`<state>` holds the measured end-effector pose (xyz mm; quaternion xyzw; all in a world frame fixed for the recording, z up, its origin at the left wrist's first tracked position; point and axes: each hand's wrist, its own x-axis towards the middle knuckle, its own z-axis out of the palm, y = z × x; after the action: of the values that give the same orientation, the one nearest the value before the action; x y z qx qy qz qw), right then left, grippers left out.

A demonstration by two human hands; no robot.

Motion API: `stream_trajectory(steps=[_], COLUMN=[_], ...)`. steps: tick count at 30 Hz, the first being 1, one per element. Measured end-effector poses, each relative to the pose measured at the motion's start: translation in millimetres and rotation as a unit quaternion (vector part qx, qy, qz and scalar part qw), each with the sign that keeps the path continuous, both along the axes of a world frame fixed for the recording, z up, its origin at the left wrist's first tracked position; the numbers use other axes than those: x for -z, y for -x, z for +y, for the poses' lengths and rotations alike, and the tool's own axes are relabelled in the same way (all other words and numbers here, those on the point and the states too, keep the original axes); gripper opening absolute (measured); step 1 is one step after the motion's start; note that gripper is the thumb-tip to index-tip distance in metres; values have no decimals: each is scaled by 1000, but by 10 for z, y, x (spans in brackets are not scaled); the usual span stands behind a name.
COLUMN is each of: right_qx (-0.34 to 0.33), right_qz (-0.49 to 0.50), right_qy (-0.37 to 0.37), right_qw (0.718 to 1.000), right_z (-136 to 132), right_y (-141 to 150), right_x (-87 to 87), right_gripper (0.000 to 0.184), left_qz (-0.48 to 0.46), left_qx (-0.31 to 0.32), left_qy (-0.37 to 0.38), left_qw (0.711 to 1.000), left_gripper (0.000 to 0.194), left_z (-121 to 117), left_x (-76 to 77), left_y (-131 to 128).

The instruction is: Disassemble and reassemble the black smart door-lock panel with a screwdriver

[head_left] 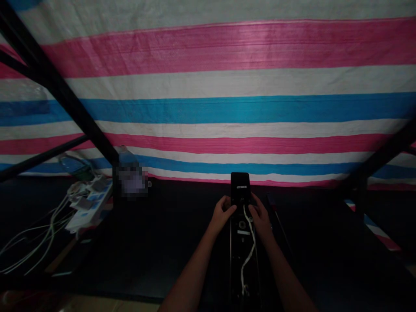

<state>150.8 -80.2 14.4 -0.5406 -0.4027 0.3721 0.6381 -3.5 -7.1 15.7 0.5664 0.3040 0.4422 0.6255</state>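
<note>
A long, narrow black device (242, 261) runs away from me across the dark surface. It has small pale labels and a round fitting, and a twisted white cord (253, 242) lies along its face. My left hand (223, 211) grips its left edge near the far end, thumb on the face and fingers curled round the side. On the opposite edge, my right hand (260, 216) grips it with the thumb on top. The undersides of my fingers are hidden. Right of my right hand lies a thin rod-like tool (280, 223) with a reddish part.
A white power strip (86, 212) with plugs and tangled white cables (52, 229) lies at the left. Beside a black metal post (78, 108) is a blurred-out item (132, 180). A striped sheet (227, 110) hangs behind; another dark bar (378, 158) slants at the right.
</note>
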Motion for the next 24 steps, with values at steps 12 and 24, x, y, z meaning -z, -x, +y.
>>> stream_trajectory(steps=[12,24], right_qx=[0,-11], right_qz=[-27,-22], right_qy=[-13,-22], right_qw=[1000,999], right_z=[-13,-9], right_y=[12,9], right_x=[-27,-20], right_gripper=[63,62], left_qz=[9,-26], left_qx=[-15,10], left_qy=[-5,39], left_qw=[1000,999], left_gripper=[34,56], left_z=[5,-60], left_x=[3,-50], left_y=[-8,-12])
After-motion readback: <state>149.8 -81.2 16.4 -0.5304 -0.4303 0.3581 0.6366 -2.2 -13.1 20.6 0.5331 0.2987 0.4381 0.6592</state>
